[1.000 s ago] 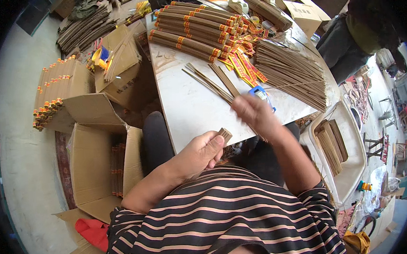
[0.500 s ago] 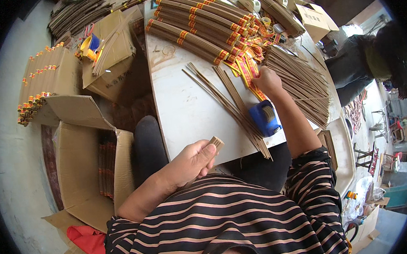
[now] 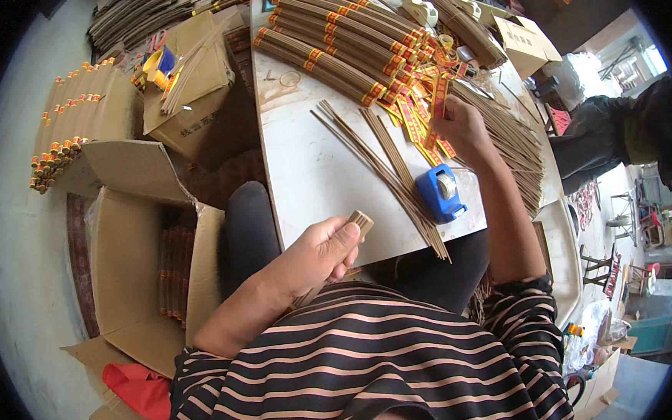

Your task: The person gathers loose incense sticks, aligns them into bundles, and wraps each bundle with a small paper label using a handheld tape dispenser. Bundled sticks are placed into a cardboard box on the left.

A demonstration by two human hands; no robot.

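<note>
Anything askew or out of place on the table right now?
Mostly tidy. The loose sticks lie fanned across the white table, their lower ends poking past its near edge beside the blue tape dispenser. The red-and-yellow labels sit in a jumbled heap under the right hand.

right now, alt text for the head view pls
A person at a white table grips a bundle of sticks in the left hand while the right hand reaches the red and yellow labels. A blue tape dispenser sits beside loose sticks.
</note>
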